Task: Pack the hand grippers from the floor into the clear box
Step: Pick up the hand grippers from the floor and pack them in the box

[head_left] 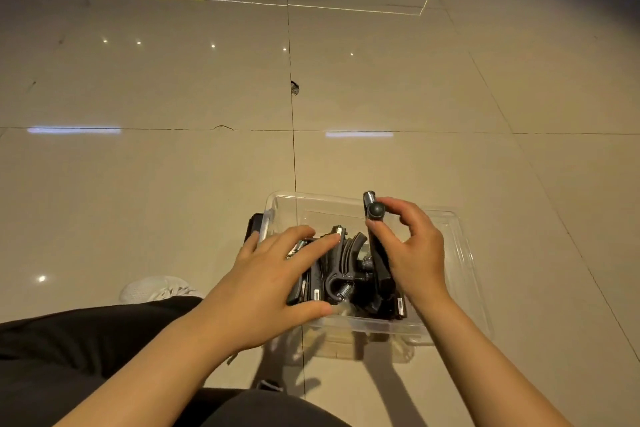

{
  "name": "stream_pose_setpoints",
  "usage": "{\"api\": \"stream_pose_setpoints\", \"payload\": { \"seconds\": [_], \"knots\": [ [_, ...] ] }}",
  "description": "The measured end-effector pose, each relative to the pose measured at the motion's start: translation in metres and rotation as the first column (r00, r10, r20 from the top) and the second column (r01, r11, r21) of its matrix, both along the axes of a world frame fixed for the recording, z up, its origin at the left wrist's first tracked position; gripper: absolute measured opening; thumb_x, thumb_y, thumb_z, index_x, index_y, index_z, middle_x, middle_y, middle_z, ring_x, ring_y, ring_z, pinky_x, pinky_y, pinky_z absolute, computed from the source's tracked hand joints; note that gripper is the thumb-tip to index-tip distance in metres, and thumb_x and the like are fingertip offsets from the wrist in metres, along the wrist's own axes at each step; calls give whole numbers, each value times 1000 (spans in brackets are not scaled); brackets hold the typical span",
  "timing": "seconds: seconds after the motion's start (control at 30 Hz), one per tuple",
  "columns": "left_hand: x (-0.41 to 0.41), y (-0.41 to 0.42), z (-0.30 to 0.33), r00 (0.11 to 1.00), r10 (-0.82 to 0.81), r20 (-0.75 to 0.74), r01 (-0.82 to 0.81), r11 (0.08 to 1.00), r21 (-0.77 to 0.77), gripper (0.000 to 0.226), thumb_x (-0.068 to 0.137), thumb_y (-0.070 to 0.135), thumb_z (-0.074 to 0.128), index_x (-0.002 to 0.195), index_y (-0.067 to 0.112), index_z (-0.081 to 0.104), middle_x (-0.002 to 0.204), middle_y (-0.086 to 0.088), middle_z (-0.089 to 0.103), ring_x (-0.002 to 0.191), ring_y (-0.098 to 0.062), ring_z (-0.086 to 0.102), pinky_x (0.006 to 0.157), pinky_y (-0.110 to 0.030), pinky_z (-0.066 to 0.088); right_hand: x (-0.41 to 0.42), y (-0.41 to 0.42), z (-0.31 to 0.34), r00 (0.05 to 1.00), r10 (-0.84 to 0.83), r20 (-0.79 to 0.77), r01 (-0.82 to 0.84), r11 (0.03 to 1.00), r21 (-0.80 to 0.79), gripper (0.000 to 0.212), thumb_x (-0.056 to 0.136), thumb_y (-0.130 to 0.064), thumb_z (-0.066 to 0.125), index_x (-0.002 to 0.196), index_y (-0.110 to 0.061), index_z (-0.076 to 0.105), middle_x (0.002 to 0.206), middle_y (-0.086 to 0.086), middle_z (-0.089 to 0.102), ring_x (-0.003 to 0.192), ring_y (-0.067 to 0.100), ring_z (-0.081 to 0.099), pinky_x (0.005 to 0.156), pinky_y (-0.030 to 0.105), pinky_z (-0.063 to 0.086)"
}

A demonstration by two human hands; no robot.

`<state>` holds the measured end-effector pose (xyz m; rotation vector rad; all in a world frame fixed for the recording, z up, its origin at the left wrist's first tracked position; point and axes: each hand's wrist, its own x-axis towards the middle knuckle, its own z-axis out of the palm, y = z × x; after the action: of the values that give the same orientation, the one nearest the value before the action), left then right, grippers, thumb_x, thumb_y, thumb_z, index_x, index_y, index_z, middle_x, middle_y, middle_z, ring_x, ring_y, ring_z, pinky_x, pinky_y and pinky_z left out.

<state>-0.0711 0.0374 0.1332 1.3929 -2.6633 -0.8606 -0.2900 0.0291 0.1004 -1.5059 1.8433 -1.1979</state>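
Gripper (377, 246) in R hand (412, 253) pinch: long axis near-far, knob end far, over clear box (460, 246). L hand (270, 284) flat, fingers straight, pressing packed grippers (341, 263).

glossy beige tile floor (173, 97), light reflections.

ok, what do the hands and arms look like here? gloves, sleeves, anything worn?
Both hands are bare: no gloves, rings, watch or bands visible on the left hand or the right hand. Both forearms are uncovered down to the frame's bottom edge, so no sleeves show. Nails are short and plain. No markers or cables attached.
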Motion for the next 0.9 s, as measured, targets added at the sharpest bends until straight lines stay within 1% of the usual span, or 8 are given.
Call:
{"api": "stream_pose_setpoints", "payload": {
  "seconds": [0.17, 0.3, 0.43, 0.5, 0.57, 0.63, 0.77, 0.9],
  "knots": [
    [8, -2, -11, 992, -14, 125, 16, 1000, -11, 81, 65, 78, 12, 141, 53, -2, 149, 14, 21, 137, -9, 23, 114, -42, 1, -46, -5, -33, 889, 168, -426, -113, 982, 150, 23, 82, -18, 71, 104, -14, 66, 99, -4, 66, 84, 12, 56, 70, 24, 38],
    [7, -4, -32, 978, -68, 199, 94, 988, -126, 73, 77, 68, 40, 142, 37, 28, 144, -2, 41, 131, -24, 41, 107, -49, 8, -66, -12, -64, 646, 402, -650, -216, 912, 349, 24, 81, -19, 70, 104, -16, 64, 100, 1, 65, 83, 26, 62, 68, 34, 48],
    [14, -8, -51, 961, 0, 277, -7, 1000, 24, 73, 88, 62, 42, 147, 40, 5, 157, 3, -2, 144, -19, -2, 110, -35, -9, -61, -21, -95, 426, 524, -738, -282, 852, 441, 27, 59, -16, 85, 79, -14, 66, 67, 2, 61, 55, 24, 59, 55, 32, 45],
    [21, -10, -59, 948, 6, 317, -32, 996, 78, 79, 79, 76, 23, 147, 41, 2, 157, 2, -7, 144, -18, -4, 112, -35, -6, -56, -23, -113, 363, 555, -748, -277, 831, 483, 32, 47, -15, 89, 69, -16, 65, 57, -1, 56, 48, 20, 53, 48, 27, 40],
    [30, -9, -65, 936, 2, 351, -57, 988, 145, 108, 51, 90, -6, 147, 41, 1, 158, 2, -5, 144, -18, 0, 115, -39, 1, -54, -20, -131, 367, 594, -716, -263, 804, 533, 29, 51, -13, 86, 73, -16, 67, 65, 0, 60, 59, 21, 58, 56, 30, 44],
    [37, -7, -68, 925, 2, 381, -80, 979, 189, 127, 33, 91, -26, 146, 42, 1, 158, 2, -2, 144, -18, 3, 116, -41, 5, -54, -16, -144, 439, 613, -657, -252, 786, 565, 27, 68, -19, 79, 94, -17, 69, 90, 3, 64, 87, 27, 60, 76, 37, 46],
    [40, -10, -67, 950, 41, 310, -104, 976, 189, 121, 38, 90, -25, 146, 44, 5, 158, 5, 1, 144, -15, 6, 115, -43, 6, -56, -14, -152, 589, 580, -563, -196, 778, 597, 36, 88, -37, 60, 121, -22, 61, 118, -1, 56, 116, 22, 46, 96, 39, 39],
    [35, -15, -61, 975, 63, 214, -100, 981, 164, 113, 47, 90, -20, 145, 44, 10, 157, 8, 5, 142, -12, 11, 114, -32, 12, -61, -12, -156, 497, 611, -616, -213, 774, 596, 35, 90, -36, 57, 123, -24, 59, 118, -1, 59, 119, 23, 46, 96, 40, 35]
  ]
}}
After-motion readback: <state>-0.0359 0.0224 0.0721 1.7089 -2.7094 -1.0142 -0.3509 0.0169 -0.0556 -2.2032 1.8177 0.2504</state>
